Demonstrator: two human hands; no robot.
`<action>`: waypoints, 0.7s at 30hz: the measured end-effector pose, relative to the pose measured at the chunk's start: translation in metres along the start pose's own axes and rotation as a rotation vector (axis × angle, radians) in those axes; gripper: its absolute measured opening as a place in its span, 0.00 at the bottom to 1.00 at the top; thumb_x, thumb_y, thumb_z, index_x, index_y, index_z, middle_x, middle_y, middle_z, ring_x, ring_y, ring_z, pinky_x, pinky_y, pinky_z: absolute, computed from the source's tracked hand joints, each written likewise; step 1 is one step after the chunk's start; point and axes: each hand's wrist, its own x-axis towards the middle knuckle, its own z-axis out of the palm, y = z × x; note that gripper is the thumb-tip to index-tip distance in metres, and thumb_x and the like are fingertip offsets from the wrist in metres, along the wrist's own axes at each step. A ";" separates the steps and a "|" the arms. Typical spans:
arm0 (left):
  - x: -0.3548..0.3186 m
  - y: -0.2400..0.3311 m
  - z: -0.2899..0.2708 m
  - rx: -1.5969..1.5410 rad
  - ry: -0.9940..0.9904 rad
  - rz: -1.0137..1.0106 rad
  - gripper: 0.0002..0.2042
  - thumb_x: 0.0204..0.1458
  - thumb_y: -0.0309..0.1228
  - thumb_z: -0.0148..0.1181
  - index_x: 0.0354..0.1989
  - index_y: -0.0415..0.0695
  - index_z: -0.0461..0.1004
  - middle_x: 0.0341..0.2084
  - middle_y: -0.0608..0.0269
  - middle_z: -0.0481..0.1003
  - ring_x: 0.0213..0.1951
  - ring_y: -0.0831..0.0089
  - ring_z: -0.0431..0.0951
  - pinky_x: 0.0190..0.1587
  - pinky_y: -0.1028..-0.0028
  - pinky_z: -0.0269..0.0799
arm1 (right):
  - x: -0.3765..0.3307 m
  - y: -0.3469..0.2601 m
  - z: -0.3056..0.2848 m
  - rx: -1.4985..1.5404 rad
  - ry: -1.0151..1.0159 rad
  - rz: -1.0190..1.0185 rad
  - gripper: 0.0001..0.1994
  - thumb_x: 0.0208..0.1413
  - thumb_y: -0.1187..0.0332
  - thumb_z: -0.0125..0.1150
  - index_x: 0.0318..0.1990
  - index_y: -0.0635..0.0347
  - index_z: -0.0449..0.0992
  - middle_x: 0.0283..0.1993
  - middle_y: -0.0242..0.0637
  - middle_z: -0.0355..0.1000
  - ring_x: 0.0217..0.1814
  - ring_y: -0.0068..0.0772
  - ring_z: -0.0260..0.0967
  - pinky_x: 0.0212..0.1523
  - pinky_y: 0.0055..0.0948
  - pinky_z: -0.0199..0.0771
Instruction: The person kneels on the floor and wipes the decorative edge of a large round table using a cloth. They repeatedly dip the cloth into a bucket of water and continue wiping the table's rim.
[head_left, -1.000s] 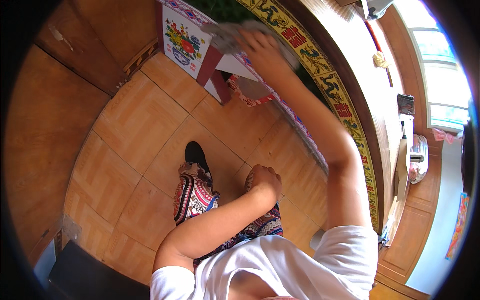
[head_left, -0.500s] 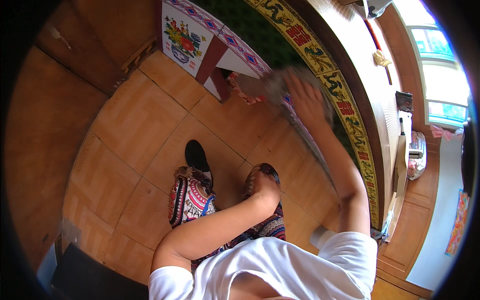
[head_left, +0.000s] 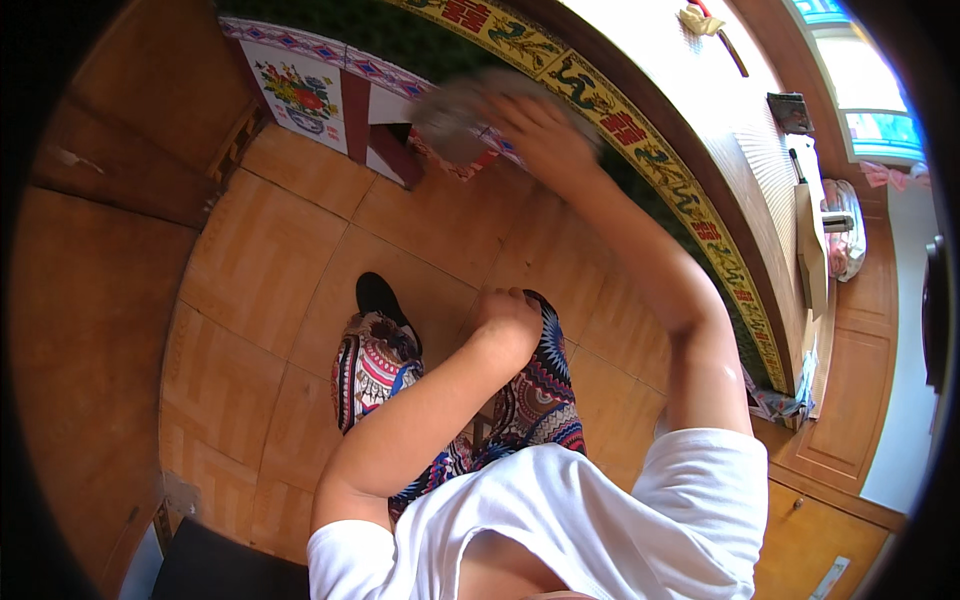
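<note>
**A:** What's the main item?

**B:** A grey cloth (head_left: 448, 120), crumpled & soft-looking, outline a bit blurred. It's on the front of the table (head_left: 735, 160), across the dark green panel (head_left: 440, 45) & the patterned trim (head_left: 375, 70) nearer the floor.

**A:** And the hands?

**B:** R hand (head_left: 540, 135) holds the cloth at the table front, fingers spread over it; can't tell how tight. L hand (head_left: 512, 318) rests on a knee in front of the table, fingers loosely bent; can't tell if it's clenched.

**A:** Materials, shapes?

**B:** Table top: wood, glossy, dark brown edge. Along its front, a curving yellow band (head_left: 625, 130) w/ green dragons & red motifs. Lower on the front, a white panel (head_left: 300, 98) w/ painted flowers in a vase, plus a flat dark-red upright (head_left: 355, 115). Before the table, floor tiles (head_left: 265, 270): square, orange-brown, wood-look. Trousers (head_left: 545, 400): multicolour, busy pattern.
</note>
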 end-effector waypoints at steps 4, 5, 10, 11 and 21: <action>0.000 0.005 0.008 0.064 0.019 0.089 0.22 0.51 0.31 0.62 0.54 0.36 0.75 0.47 0.50 0.78 0.49 0.55 0.79 0.50 0.60 0.72 | -0.193 0.020 -0.059 -0.226 -0.253 0.165 0.23 0.57 0.67 0.58 0.61 0.46 0.75 0.62 0.23 0.72 0.52 0.26 0.72 0.56 0.28 0.70; 0.002 0.011 0.009 0.073 0.020 0.110 0.22 0.51 0.31 0.61 0.55 0.36 0.75 0.47 0.50 0.78 0.49 0.55 0.79 0.50 0.59 0.72 | -0.252 0.029 -0.069 -0.230 -0.296 0.201 0.21 0.58 0.65 0.59 0.61 0.46 0.75 0.63 0.24 0.71 0.52 0.27 0.71 0.55 0.29 0.70; -0.002 0.022 0.009 0.104 -0.100 0.182 0.17 0.54 0.29 0.57 0.52 0.40 0.79 0.46 0.51 0.80 0.49 0.57 0.80 0.53 0.59 0.71 | -0.298 0.034 -0.084 -0.192 -0.320 0.222 0.24 0.59 0.53 0.61 0.61 0.47 0.74 0.66 0.24 0.69 0.54 0.28 0.71 0.55 0.34 0.69; -0.003 0.026 0.006 0.091 -0.155 0.204 0.16 0.55 0.29 0.56 0.50 0.41 0.80 0.46 0.52 0.81 0.50 0.57 0.80 0.54 0.58 0.70 | -0.281 0.029 -0.072 -0.199 -0.302 0.224 0.25 0.59 0.51 0.60 0.62 0.47 0.73 0.67 0.24 0.69 0.55 0.28 0.71 0.56 0.34 0.68; 0.008 0.035 0.010 -0.083 -0.452 0.068 0.15 0.60 0.31 0.49 0.44 0.43 0.84 0.46 0.54 0.82 0.48 0.58 0.82 0.55 0.54 0.72 | 0.113 -0.055 0.028 -0.021 0.290 0.196 0.34 0.53 0.61 0.63 0.70 0.51 0.65 0.70 0.29 0.65 0.67 0.27 0.63 0.64 0.30 0.62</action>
